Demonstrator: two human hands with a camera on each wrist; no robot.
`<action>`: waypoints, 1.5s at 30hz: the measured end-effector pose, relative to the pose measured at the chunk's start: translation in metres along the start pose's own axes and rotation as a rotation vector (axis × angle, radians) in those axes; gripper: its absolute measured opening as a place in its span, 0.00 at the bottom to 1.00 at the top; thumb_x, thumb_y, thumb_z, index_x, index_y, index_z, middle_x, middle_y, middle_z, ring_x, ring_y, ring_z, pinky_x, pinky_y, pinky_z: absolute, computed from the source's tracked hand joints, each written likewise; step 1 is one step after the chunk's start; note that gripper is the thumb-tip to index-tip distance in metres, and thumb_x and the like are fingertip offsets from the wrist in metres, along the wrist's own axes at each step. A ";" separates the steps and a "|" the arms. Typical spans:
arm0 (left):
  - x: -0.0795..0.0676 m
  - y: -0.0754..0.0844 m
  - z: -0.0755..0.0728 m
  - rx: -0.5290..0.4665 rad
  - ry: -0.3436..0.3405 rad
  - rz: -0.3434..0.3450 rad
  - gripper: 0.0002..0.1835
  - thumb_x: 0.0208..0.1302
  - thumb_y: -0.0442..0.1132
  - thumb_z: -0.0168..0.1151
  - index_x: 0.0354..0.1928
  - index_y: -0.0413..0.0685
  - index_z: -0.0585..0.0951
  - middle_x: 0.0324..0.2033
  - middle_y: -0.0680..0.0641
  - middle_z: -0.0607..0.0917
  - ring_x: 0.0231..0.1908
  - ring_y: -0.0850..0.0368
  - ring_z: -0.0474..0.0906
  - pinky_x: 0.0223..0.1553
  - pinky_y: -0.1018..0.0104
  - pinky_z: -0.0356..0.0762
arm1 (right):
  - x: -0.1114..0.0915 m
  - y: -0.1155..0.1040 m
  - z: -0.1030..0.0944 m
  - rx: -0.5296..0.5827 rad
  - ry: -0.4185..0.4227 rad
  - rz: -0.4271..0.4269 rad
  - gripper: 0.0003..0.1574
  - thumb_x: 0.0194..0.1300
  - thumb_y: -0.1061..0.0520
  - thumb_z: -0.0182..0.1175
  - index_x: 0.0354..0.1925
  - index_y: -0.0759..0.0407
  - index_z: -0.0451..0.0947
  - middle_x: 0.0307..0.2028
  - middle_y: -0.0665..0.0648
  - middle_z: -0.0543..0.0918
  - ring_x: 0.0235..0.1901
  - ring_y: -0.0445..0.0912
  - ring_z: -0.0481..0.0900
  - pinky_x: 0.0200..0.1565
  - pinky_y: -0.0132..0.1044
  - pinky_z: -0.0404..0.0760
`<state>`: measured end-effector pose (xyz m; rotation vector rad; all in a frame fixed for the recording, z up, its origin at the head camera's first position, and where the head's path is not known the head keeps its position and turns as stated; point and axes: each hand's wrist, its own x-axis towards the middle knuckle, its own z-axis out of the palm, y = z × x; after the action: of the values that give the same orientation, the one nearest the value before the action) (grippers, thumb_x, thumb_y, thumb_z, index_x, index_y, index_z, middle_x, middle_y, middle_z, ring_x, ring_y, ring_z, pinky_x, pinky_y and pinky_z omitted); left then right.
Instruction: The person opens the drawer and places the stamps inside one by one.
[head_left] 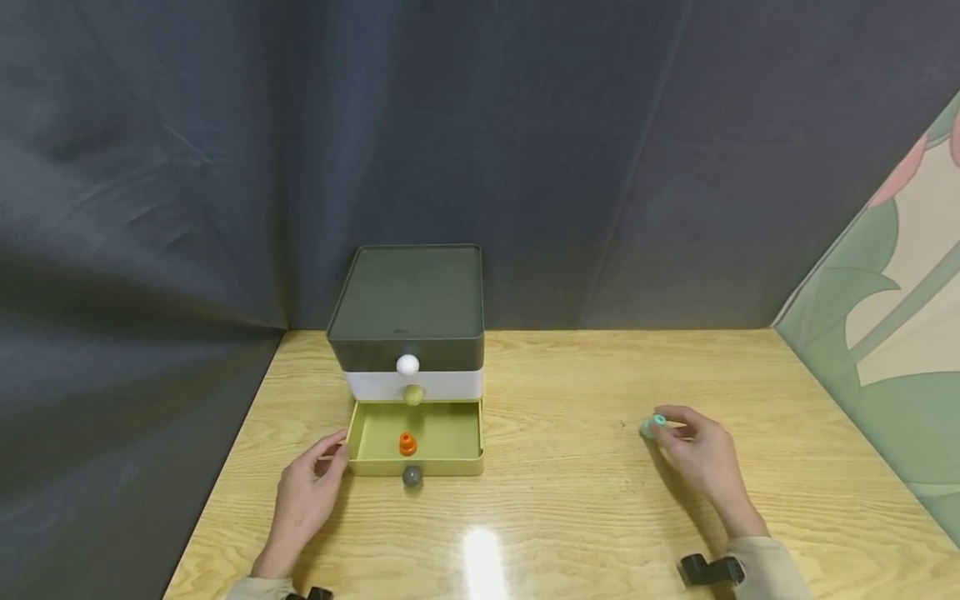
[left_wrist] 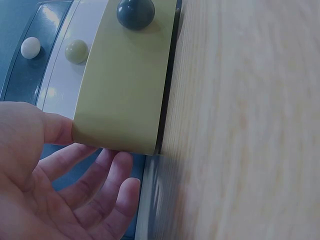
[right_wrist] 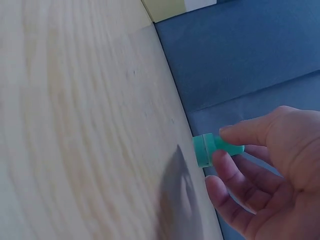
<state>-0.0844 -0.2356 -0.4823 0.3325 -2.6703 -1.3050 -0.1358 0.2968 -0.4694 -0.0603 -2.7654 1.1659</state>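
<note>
In the head view a small drawer cabinet (head_left: 420, 292) has its bottom yellow-green drawer (head_left: 450, 467) pulled out. A small orange piece with a round hole in its top (head_left: 407, 444) stands inside the drawer. My left hand (head_left: 306, 492) rests at the drawer's left front corner, thumb against the edge and fingers (left_wrist: 120, 170) loosely curved beside the side wall. Far to the right, my right hand (head_left: 701, 454) pinches a small teal bottle-shaped piece (right_wrist: 204, 150) by its narrow neck between thumb and fingers. The wide base of the teal piece is close over the table.
A white middle drawer (head_left: 375, 385) and a dark top drawer (head_left: 367, 354) are closed, with round knobs. The wooden table (head_left: 555, 500) ends at a dark curtain (head_left: 525, 167) behind and on the left. A leaf-patterned cloth (head_left: 900, 375) borders the right side.
</note>
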 end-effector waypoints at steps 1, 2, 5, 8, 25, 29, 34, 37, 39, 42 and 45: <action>0.000 0.000 0.000 0.001 0.002 0.000 0.22 0.82 0.45 0.55 0.70 0.48 0.81 0.56 0.40 0.89 0.54 0.42 0.87 0.59 0.46 0.81 | 0.000 -0.001 0.000 0.001 0.006 -0.008 0.26 0.77 0.47 0.65 0.62 0.64 0.82 0.56 0.73 0.86 0.53 0.68 0.87 0.36 0.29 0.84; 0.000 0.000 0.000 0.003 0.002 -0.001 0.21 0.82 0.45 0.55 0.70 0.48 0.81 0.56 0.40 0.89 0.54 0.42 0.88 0.59 0.46 0.81 | 0.000 -0.002 0.001 0.000 0.014 -0.017 0.25 0.77 0.48 0.65 0.62 0.64 0.83 0.55 0.73 0.87 0.51 0.66 0.88 0.35 0.29 0.84; -0.001 0.000 -0.001 0.009 0.003 -0.005 0.21 0.82 0.45 0.55 0.70 0.48 0.81 0.55 0.40 0.89 0.54 0.42 0.88 0.58 0.46 0.82 | -0.002 -0.006 0.003 0.001 0.046 -0.047 0.23 0.76 0.50 0.66 0.60 0.64 0.84 0.52 0.72 0.88 0.44 0.52 0.90 0.34 0.28 0.84; -0.001 0.001 -0.001 0.009 0.002 -0.003 0.21 0.82 0.45 0.55 0.70 0.48 0.81 0.56 0.40 0.89 0.53 0.42 0.88 0.58 0.45 0.82 | -0.003 -0.011 0.004 0.009 0.065 -0.070 0.22 0.75 0.51 0.68 0.59 0.64 0.84 0.53 0.70 0.89 0.39 0.36 0.86 0.35 0.27 0.83; 0.001 0.000 0.001 -0.003 0.005 -0.003 0.21 0.82 0.44 0.55 0.70 0.48 0.81 0.56 0.39 0.89 0.54 0.43 0.88 0.58 0.47 0.81 | -0.001 -0.046 0.012 0.016 0.076 -0.155 0.14 0.69 0.49 0.74 0.45 0.57 0.88 0.48 0.61 0.91 0.41 0.45 0.90 0.41 0.26 0.83; 0.001 0.000 0.001 0.001 0.009 0.001 0.21 0.82 0.44 0.56 0.70 0.48 0.82 0.56 0.40 0.89 0.53 0.43 0.88 0.58 0.48 0.81 | -0.002 -0.054 0.017 0.050 0.034 -0.159 0.14 0.70 0.49 0.73 0.46 0.57 0.87 0.44 0.61 0.93 0.41 0.52 0.92 0.39 0.29 0.85; 0.002 0.000 0.002 0.006 0.012 0.013 0.21 0.82 0.44 0.56 0.69 0.48 0.82 0.55 0.40 0.89 0.52 0.43 0.88 0.57 0.48 0.81 | 0.000 -0.061 0.022 0.039 0.021 -0.172 0.15 0.71 0.49 0.71 0.49 0.56 0.86 0.45 0.59 0.92 0.42 0.52 0.91 0.41 0.29 0.84; 0.001 0.001 0.001 0.008 0.010 0.017 0.21 0.82 0.44 0.56 0.69 0.49 0.82 0.56 0.40 0.89 0.52 0.43 0.88 0.56 0.48 0.81 | 0.001 -0.067 0.024 0.042 0.018 -0.189 0.16 0.71 0.49 0.72 0.51 0.56 0.87 0.46 0.59 0.91 0.42 0.48 0.90 0.40 0.28 0.84; 0.001 0.000 0.001 0.008 0.008 0.016 0.21 0.82 0.44 0.56 0.70 0.49 0.82 0.56 0.40 0.89 0.52 0.43 0.88 0.57 0.48 0.81 | 0.001 -0.072 0.026 0.056 0.009 -0.191 0.16 0.71 0.49 0.72 0.52 0.56 0.88 0.44 0.58 0.92 0.41 0.48 0.89 0.39 0.29 0.84; 0.001 0.000 0.001 0.011 0.007 0.012 0.21 0.82 0.45 0.56 0.70 0.49 0.82 0.56 0.40 0.89 0.53 0.43 0.88 0.57 0.47 0.81 | 0.000 -0.080 0.031 0.066 -0.014 -0.201 0.16 0.70 0.49 0.73 0.52 0.55 0.89 0.41 0.56 0.92 0.41 0.47 0.89 0.37 0.30 0.84; 0.001 -0.001 0.001 0.010 0.007 0.012 0.21 0.82 0.45 0.56 0.70 0.49 0.82 0.56 0.40 0.89 0.53 0.43 0.88 0.58 0.46 0.81 | 0.001 -0.086 0.036 0.064 -0.020 -0.227 0.15 0.69 0.51 0.74 0.51 0.55 0.89 0.38 0.54 0.91 0.40 0.47 0.89 0.38 0.30 0.84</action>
<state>-0.0859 -0.2356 -0.4834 0.3220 -2.6700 -1.2846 -0.1402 0.2107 -0.4328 0.2657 -2.6622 1.1984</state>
